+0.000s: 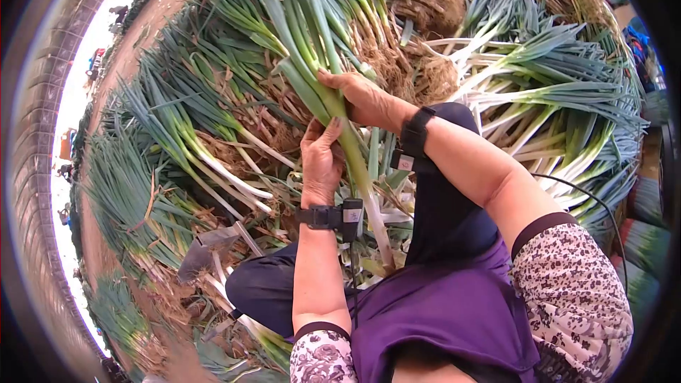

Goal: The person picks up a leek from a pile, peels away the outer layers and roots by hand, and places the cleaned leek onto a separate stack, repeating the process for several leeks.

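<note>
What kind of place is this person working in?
Probably a farm greenhouse or tunnel: piles of green onions lie on bare soil, and an arched roof frame curves along the left.

Both hands up front, closed in a grip.
Left hand (323,159) lower, forearm upright, fingers curled. Right hand (363,99) just above it, arm bent at the elbow, reaching in across from the right.
</note>
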The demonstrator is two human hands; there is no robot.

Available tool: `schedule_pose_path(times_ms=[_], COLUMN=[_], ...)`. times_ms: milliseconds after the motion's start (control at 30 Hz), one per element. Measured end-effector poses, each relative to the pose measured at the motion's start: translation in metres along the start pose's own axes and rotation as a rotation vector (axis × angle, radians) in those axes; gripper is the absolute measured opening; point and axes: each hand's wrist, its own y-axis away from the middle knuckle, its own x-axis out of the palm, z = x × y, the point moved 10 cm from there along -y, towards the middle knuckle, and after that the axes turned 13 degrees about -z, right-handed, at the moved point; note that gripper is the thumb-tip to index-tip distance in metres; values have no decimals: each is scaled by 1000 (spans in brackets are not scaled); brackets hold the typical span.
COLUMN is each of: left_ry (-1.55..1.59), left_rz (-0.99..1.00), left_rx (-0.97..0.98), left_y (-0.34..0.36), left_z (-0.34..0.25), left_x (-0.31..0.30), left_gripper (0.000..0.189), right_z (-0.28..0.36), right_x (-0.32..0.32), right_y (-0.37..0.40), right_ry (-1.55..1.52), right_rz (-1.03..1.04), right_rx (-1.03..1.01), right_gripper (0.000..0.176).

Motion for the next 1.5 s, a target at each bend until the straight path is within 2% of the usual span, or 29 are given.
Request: schedule_pose_path(times_ms=[100,200,267,333,400,467,500,533,600,633,667,733,767,833,933,967,1033,1067,1133,1200,1267,1300,1367,1400,1467,1500], left_ry=[-69,-81,-230,-308,-386,-417,-430,-309,-373,-374,-421,-468,-397,-277,-91,-90,-9,-11,-503,-611,-1382,-1381,-1884,-1705,-1289,-1205], left_rz=[57,16,5,91,131,229,192,148,57,51,27,6,42,114,103,100,55,57,-134,-145,154,150,32,-95,-201,-215], left_rx=[3,34,59,-52,-80,-212,-226,-207,-138,-133,-92,-49,-106,-221,-265,-265,-419,-417,-292,-303,283,288,365,379,512,462], left_y=[-4,1,4,11,28,54,63,66,66,67,65,68,78,93,108,110,116,119,124,134,144,148,144,135,117,108], left_z=[-2,-9,-11,4,22,57,67,72,72,70,66,56,58,70,79,80,90,93,102,112,97,93,78,55,13,5], left_x=[0,2,-6,-13,-23,-37,-46,-53,-69,-69,-70,-64,-58,-54,-66,-71,-79,-82,-123,-158,-151,-152,-165,-153,-124,-112], left_gripper=[23,27,28,33,38,38,35,31,31,31,31,31,30,30,29,29,26,26,28,26,23,23,22,19,18,19], right_z=[1,3,3,7,21,37,42,41,34,29,20,13,16,17,21,25,29,33,40,55,59,65,74,70,64,55], right_x=[-4,-1,0,-12,-6,-2,-9,-9,-19,-18,-24,-24,-28,-26,-23,-24,-28,-31,-33,-37,-44,-44,-53,-49,-50,-43], right_y=[-1,-1,6,-11,-5,0,-9,-5,2,-3,-6,-11,-13,-8,-3,-2,-1,-1,4,1,-1,-3,-2,3,8,6], right_ry=[-30,-10,33,136,-20,-69,-55,-54,99,137,136,115,114,-83,-261,-257,-260,-265,-272,-166,-167,-175,-138,-141,-56,-79], right_rz=[-43,-33,-78,-43,-81,-6,-49,-49,-150,-91,-143,-90,-93,-58,5,15,17,18,26,66,56,66,30,30,-102,-10], right_rx=[-10,-27,20,-72,-112,-176,-236,-234,-234,-245,-188,-136,-138,-2,121,106,104,100,88,-67,-65,-104,-141,-148,-197,-139], right_gripper=[31,33,37,43,41,40,45,45,50,53,44,40,40,39,40,39,39,38,37,34,34,35,34,34,32,40])
